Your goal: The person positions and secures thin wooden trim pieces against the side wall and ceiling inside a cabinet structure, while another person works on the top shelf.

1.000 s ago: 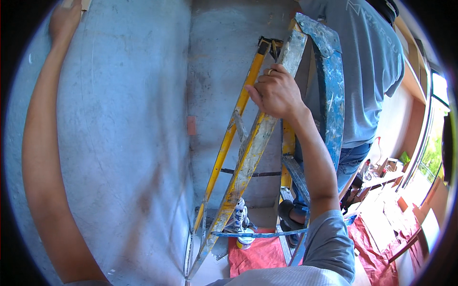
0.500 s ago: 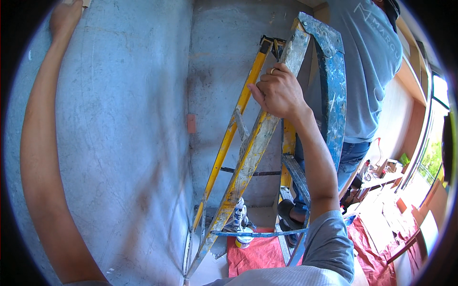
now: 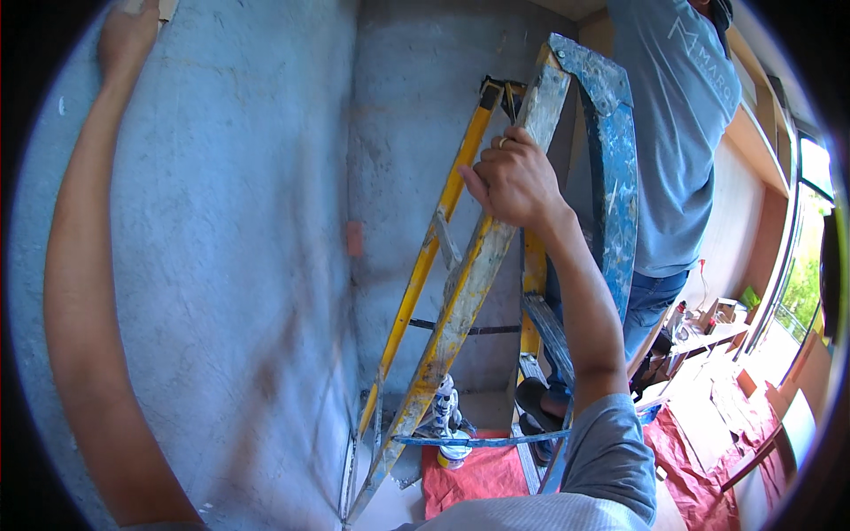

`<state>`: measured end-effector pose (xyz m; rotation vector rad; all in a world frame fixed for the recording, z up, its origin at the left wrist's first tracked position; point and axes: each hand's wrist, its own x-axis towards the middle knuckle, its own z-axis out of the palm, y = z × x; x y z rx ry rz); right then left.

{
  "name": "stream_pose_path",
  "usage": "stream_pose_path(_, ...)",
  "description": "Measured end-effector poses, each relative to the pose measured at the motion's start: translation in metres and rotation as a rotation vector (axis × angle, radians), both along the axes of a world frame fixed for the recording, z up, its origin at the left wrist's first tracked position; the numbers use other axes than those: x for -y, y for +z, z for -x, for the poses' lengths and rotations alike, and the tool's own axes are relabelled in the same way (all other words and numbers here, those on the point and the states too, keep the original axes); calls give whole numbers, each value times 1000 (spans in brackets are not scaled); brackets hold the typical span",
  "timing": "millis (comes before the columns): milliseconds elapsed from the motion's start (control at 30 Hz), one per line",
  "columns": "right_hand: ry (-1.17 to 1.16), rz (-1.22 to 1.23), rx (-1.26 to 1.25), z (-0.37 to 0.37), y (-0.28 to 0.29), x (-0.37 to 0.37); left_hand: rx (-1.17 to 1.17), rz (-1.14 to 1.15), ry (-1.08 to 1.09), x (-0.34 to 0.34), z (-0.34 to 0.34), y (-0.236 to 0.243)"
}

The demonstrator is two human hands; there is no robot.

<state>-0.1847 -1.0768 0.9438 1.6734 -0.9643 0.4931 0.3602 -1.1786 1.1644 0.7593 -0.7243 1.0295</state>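
My left hand (image 3: 128, 40) is raised at the top left, fingers closed on a pale flat piece (image 3: 166, 11), mostly out of view. My right hand (image 3: 510, 177) grips the paint-spattered rail of a yellow stepladder (image 3: 434, 363), a ring on one finger. Just right of it stands a curved blue ladder part (image 3: 611, 203). A co-worker (image 3: 673, 221) in a grey shirt and jeans is up on the ladder at the right, with head cropped and feet on the lower steps.
Grey plastered walls (image 3: 221, 221) form a corner. Below lie a red sheet (image 3: 469, 487), a white bucket (image 3: 453, 456) and white containers (image 3: 445, 398). At right are a cluttered worktop (image 3: 708, 332), wooden shelving (image 3: 753, 142), boards (image 3: 801, 416) and a bright window (image 3: 806, 239).
Both my hands keep their holds. The ladder top and my right hand sit slightly lower in view, and the co-worker's upper body has shifted a little.
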Motion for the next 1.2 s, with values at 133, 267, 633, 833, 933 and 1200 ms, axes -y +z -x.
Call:
stream_pose_path(133,1,-7,-2,-4,2,-1,-7,42,-89,-39,40,-20)
stream_pose_path(267,-36,-19,-7,2,1,-6,-14,10,-166,-45,70,-32)
stream_pose_path(633,29,6,-30,7,1,0,-14,59,-277,-57,87,-42)
stream_pose_path(833,-1,-32,-30,2,3,-6,-17,47,-334,-76,90,-47)
stream_pose_path(933,-8,-21,-37,13,3,-13,-21,41,-390,-69,104,-48)
stream_pose_path(1200,-10,-66,-4,-2,3,-7,20,99,-130,-37,40,-24)
